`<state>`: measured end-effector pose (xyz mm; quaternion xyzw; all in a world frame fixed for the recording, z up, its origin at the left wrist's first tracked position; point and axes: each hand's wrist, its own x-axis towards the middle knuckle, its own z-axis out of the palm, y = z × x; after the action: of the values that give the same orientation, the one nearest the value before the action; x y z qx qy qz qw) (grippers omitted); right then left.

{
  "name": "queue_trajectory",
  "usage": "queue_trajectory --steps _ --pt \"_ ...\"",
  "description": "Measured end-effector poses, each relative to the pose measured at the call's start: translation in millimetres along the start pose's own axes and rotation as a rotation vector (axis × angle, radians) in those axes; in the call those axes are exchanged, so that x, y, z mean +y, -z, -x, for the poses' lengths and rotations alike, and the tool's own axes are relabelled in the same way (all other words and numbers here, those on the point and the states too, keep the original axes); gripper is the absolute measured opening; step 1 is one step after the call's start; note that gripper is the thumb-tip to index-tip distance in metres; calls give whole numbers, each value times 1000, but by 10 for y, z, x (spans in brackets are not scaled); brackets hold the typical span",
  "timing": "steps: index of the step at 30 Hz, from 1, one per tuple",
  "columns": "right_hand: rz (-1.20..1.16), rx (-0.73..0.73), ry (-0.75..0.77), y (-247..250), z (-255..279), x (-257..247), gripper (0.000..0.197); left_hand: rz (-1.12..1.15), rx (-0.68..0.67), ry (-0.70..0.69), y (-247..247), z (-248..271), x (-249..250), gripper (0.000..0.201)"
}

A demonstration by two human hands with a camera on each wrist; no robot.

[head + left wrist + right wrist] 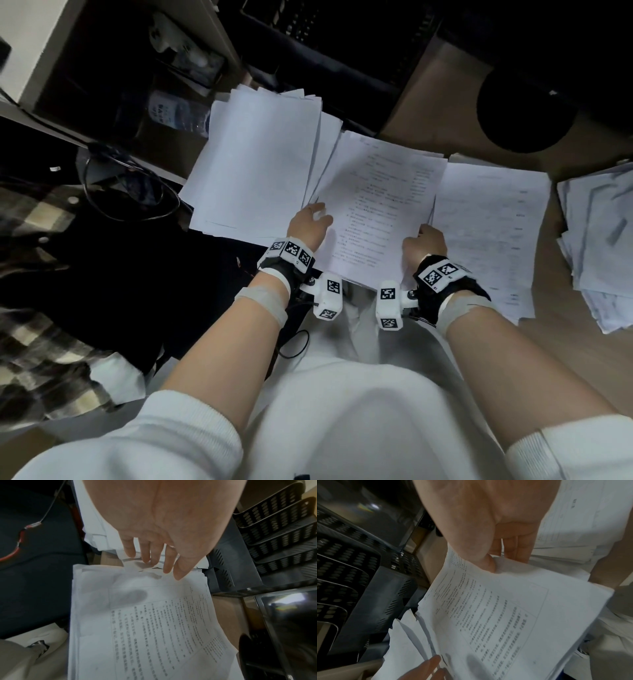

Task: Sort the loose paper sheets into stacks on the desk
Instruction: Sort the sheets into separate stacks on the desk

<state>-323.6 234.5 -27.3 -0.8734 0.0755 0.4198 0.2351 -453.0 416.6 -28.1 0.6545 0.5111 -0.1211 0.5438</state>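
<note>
Both hands are on the middle bundle of printed sheets point(373, 209), thin white paper with rows of small dark text, flexing a little between them. The right hand point(424, 245) pinches the bundle's right edge, thumb on the printed face and fingers curled underneath. The left hand point(308, 228) sits at the left edge with fingers nearly straight and spread; the left wrist view shows those fingers point(145, 553) fanned among ragged sheet corners, touching rather than gripping. To the left lies a stack of blank-faced sheets point(253, 164), its edges fanned unevenly and partly tucked under the held bundle. Just right of it, a flat stack of printed pages point(493, 233), and further right a rumpled, skewed heap of loose sheets point(599, 240). All of it rests on a wood-toned desk point(445, 89), matte and brown. Behind stands a black slotted plastic tiered file tray point(278, 524) and a glossy dark monitor point(288, 622).
</note>
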Motion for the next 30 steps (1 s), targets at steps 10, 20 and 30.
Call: queue_trajectory --steps 10,20,30 --pt "-63 56 -40 -63 30 -12 66 136 11 78 -97 62 25 75" --pt "-182 13 -84 -6 -192 76 82 131 -4 98 -301 31 229 96" --pt "-227 35 -183 27 -366 170 79 -110 2 45 -262 -21 244 90"
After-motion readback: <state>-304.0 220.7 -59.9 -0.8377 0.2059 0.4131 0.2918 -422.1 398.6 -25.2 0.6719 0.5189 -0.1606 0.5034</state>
